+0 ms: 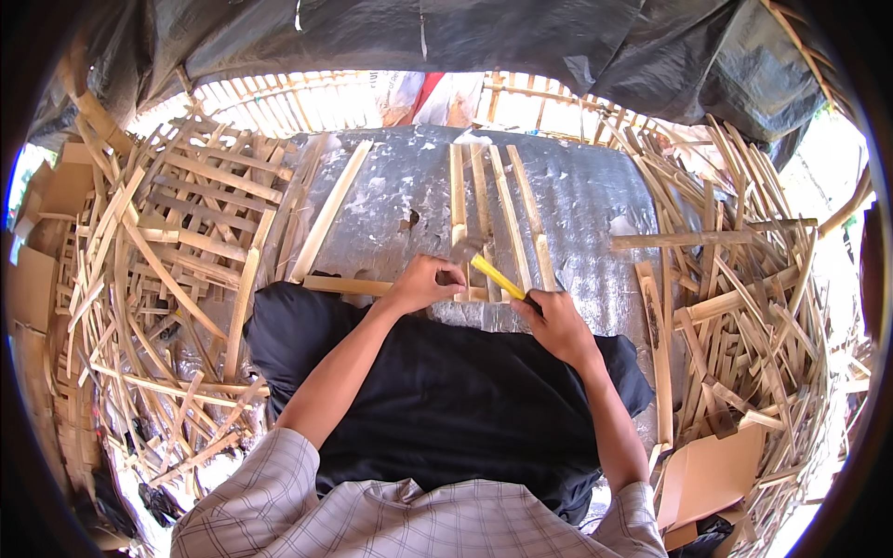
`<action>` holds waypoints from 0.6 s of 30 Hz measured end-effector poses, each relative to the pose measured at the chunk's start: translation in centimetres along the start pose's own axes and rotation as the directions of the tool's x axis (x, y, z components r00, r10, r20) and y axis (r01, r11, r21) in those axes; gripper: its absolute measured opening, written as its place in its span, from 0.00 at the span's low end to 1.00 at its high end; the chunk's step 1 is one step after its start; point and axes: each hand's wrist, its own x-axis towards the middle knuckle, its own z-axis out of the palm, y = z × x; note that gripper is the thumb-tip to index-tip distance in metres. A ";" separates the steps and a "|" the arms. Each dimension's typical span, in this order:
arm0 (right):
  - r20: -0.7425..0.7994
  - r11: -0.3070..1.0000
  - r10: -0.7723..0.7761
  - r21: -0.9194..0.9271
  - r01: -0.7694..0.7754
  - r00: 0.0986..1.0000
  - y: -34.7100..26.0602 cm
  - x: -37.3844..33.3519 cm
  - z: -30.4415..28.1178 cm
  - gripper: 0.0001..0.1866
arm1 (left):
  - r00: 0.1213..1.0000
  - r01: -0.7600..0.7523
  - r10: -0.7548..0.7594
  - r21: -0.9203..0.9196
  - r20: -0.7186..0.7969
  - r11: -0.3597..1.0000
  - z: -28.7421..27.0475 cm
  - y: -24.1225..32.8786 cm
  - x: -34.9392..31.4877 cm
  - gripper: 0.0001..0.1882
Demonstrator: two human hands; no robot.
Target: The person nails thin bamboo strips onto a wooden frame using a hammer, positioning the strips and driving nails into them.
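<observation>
In my right hand (560,325) is a hammer (497,277) with a yellow handle. Its dark head is raised just past the fingertips of my left hand (426,285). The left thumb and fingers are pinched together above a wooden crosspiece (349,285), and whatever they hold is too small to make out. That crosspiece runs sideways close to my lap. Several pale wooden strips (507,214) stretch away from it, lying roughly side by side. Another long strip (333,212) slants away on the left, apart from that group.
The strips lie on a worn silvery sheet (400,186). Latticed and loose wooden strips (209,195) are heaped at left, with a larger tangle (744,307) at right. Black cloth (456,400) covers my legs. Cardboard (712,474) lies at lower right; dark plastic sheeting (521,46) hangs overhead.
</observation>
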 end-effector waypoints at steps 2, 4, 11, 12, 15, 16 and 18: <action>0.003 0.999 0.003 -0.051 -0.003 1.000 -0.1 -1.0 0.0 0.19 | 0.999 0.022 -0.023 -0.007 -0.023 1.000 0.2 -0.5 -0.1 0.11; -0.006 0.997 -0.011 -0.073 0.010 1.000 -0.5 -1.8 -0.1 0.18 | 0.998 0.060 -0.059 0.010 -0.023 0.998 -0.2 -0.7 -0.3 0.12; -0.134 0.998 -0.058 -0.031 0.054 0.989 -0.9 -2.9 1.0 0.16 | 0.998 0.063 -0.061 0.085 -0.025 0.994 -0.2 0.1 0.4 0.11; -0.094 0.999 0.010 -0.049 -0.015 0.996 -1.1 -2.9 1.1 0.16 | 0.999 0.047 -0.045 0.057 -0.027 0.997 -0.1 -0.2 0.4 0.11; -0.003 0.990 0.117 -0.083 -0.117 0.993 -1.6 -2.5 0.6 0.19 | 0.994 0.105 -0.105 -0.010 0.010 0.994 -0.4 -0.1 0.3 0.10; -0.071 0.993 0.061 -0.096 -0.067 0.996 -1.5 -2.6 0.9 0.19 | 0.989 0.144 -0.143 -0.030 0.030 0.989 -0.5 0.3 0.3 0.10; -0.077 0.988 0.115 -0.091 -0.121 0.990 -2.0 -2.5 1.1 0.19 | 0.999 -0.034 0.034 -0.022 0.010 0.999 -0.4 -1.2 0.7 0.09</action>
